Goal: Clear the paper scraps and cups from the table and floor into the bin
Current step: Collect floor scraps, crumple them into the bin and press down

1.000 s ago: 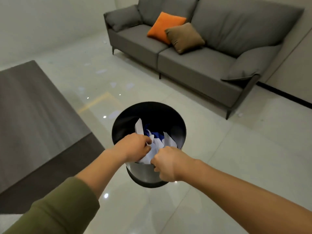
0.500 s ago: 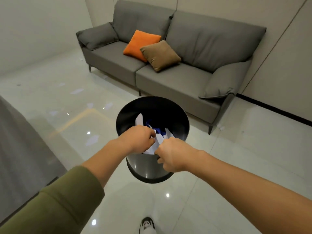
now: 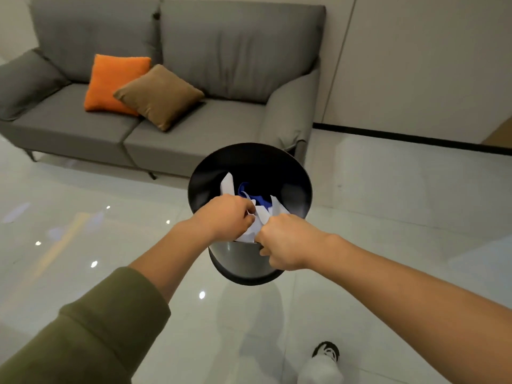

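A round black bin with a grey outer wall sits in the middle of the view, over a glossy white tiled floor. Its mouth is open to the camera, and I cannot tell whether its base touches the floor. Inside it, crumpled white paper scraps are heaped against the near side, with one pointed sheet standing up at the left. A deep blue piece lies just behind them; I cannot tell whether it is paper or a cup.

Both hands are closed at the bin's near rim. The left hand, on an arm with an olive-green sleeve pushed up the forearm, curls its fingers over the rim, where they touch the white scraps. The right hand, on a bare forearm, grips the rim just beside it, with the thumb against the outer wall. The two hands are almost touching.

Behind the bin stands a grey fabric sofa against a pale wall. A square orange cushion leans on its backrest, and a brown cushion overlaps it in front. At the bottom edge, a black-and-white shoe rests on the floor.
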A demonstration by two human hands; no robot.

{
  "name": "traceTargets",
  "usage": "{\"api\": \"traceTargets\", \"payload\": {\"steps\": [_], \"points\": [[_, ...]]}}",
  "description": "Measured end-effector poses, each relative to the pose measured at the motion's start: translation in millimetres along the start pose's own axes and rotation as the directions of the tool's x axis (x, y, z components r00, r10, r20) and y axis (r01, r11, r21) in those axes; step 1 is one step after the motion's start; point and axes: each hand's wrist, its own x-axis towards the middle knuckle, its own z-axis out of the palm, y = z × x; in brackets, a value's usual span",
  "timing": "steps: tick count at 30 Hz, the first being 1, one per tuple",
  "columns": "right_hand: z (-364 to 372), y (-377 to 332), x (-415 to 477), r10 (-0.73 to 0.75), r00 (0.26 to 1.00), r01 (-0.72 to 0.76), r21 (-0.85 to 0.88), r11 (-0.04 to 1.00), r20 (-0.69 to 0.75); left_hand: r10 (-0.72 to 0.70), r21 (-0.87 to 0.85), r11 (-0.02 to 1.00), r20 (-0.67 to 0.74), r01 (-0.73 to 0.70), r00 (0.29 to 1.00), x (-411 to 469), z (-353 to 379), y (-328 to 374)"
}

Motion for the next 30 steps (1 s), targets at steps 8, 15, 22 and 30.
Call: {"api": "traceTargets", "payload": {"steps": [8, 15, 22, 30], "points": [[-7, 186, -48, 0.110, 0.993, -0.110, -0.002, 0.994, 0.035, 0.108, 0.011, 0.994, 0.090, -0.109, 0.990, 159, 10, 130], [2, 342, -72, 0.251, 0.966, -0.254, 0.047, 0.966, 0.057, 0.218, -0.001, 0.976, 0.071, -0.218, 0.973, 296, 20, 233], [9, 500, -49, 0.346, 0.935, -0.351, 0.077, 0.933, 0.075, 0.286, -0.042, 0.956, -0.095, -0.291, 0.953, 448, 22, 294], [37, 673, 10, 0.418, 0.902, -0.423, 0.037, 0.905, 0.107, 0.332, -0.031, 0.942, -0.084, -0.335, 0.940, 632, 41, 337]]}}
